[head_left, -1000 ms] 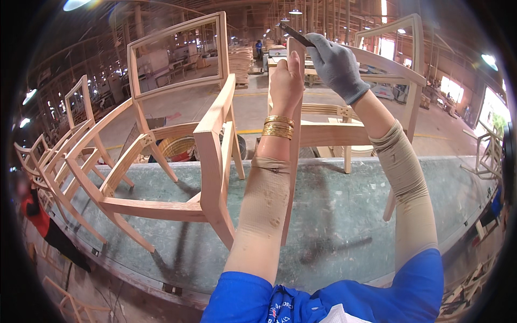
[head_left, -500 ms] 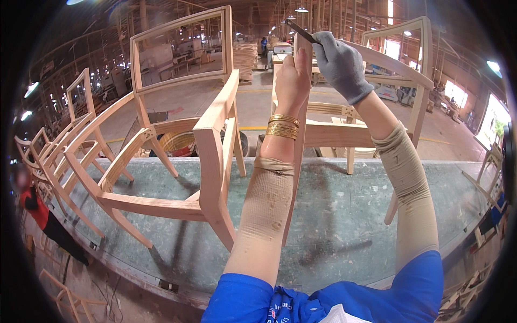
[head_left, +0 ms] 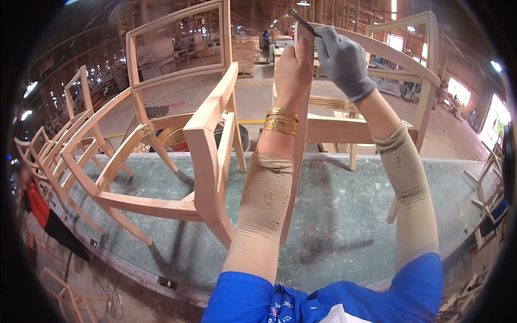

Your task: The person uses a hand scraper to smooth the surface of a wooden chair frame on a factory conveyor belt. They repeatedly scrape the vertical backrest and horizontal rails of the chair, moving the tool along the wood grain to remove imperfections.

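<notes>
My bare left hand (head_left: 294,75), with gold bangles at the wrist, is closed round the top of the upright of an unfinished wooden armchair (head_left: 344,135). Just right of it, my grey-gloved right hand (head_left: 344,64) grips a narrow dark flat file (head_left: 302,22). The file slants up and left over the upright's top end; whether it touches the wood is hard to tell. Part of the chair is hidden behind my hands and arms. A similar pale wooden armchair (head_left: 145,205) stands to the left, with its near front post close to my left forearm.
Both chairs stand on a long green worktop (head_left: 334,199). A dark narrow bar or shadow (head_left: 350,247) lies across its near part. More chair frames (head_left: 81,102) line up at far left, near a person in red (head_left: 40,207). Beyond the worktop are a yellowish basket (head_left: 172,137) and stacked wood (head_left: 242,56).
The view has shifted slightly, so the left chair sits a little higher and further left. My hands keep their grips; the gloved hand and file have moved slightly right relative to the upright.
</notes>
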Available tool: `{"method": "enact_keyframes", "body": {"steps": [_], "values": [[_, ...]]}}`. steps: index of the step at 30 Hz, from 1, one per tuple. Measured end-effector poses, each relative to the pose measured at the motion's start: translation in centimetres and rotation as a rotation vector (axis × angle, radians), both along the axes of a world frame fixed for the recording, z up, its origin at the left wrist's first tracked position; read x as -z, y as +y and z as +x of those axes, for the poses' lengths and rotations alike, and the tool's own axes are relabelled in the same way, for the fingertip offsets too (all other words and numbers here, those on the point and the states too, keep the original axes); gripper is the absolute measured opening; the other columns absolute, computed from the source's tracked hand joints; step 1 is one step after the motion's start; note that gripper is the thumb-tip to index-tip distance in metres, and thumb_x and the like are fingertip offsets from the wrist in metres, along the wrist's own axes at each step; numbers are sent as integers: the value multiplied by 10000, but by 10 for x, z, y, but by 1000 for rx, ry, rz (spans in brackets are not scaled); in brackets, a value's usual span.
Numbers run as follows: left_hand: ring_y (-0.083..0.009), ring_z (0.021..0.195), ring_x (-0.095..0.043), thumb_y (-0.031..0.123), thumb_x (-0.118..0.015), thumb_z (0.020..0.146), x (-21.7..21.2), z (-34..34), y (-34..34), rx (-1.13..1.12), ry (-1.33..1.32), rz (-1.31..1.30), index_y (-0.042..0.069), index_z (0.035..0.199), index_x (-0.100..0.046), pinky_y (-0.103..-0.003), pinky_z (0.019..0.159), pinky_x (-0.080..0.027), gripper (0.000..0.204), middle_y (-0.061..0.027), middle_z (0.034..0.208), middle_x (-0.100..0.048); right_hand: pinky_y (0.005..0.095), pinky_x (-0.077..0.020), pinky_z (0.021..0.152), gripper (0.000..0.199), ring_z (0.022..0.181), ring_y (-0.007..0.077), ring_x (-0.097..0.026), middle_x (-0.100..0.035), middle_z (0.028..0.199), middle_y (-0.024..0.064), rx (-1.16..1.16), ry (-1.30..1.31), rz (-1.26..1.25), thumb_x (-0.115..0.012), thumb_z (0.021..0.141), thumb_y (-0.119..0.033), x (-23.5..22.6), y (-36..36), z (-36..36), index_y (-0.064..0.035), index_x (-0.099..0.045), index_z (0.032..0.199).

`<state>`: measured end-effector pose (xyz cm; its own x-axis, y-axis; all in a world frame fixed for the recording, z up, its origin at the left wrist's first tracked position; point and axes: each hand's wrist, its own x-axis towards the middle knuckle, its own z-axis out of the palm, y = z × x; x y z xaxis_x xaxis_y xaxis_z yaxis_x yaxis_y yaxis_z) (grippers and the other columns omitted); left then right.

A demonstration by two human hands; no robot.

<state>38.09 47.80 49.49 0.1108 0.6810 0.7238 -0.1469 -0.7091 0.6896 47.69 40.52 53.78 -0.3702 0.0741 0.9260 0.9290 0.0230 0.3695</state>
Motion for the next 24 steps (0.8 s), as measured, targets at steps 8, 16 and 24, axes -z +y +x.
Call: {"method": "enact_keyframes", "body": {"steps": [8,16,24], "values": [[-351,735,-595,490,-361,980,2,1,3,-5,-36,67,-30,832,-562,-422,663,-467,577,-215,763,-610,388,-509,512,104,625,269,-646,-634,669,63,-35,-25,8,-561,848,-144,-7,4,-8,-104,-537,941],[-346,731,-592,499,-363,977,3,0,4,11,-50,54,-27,815,-559,-420,659,-465,584,-209,766,-610,384,-507,505,111,625,276,-645,-633,669,68,-40,-44,21,-570,844,-132,1,-2,1,-112,-540,949],[-429,844,-583,504,-355,976,0,-2,1,4,-36,51,-40,802,-562,-477,759,-441,608,-266,840,-618,395,-507,505,117,626,276,-645,-628,668,74,-60,-52,23,-571,841,-138,-1,0,2,-116,-538,950]]}}
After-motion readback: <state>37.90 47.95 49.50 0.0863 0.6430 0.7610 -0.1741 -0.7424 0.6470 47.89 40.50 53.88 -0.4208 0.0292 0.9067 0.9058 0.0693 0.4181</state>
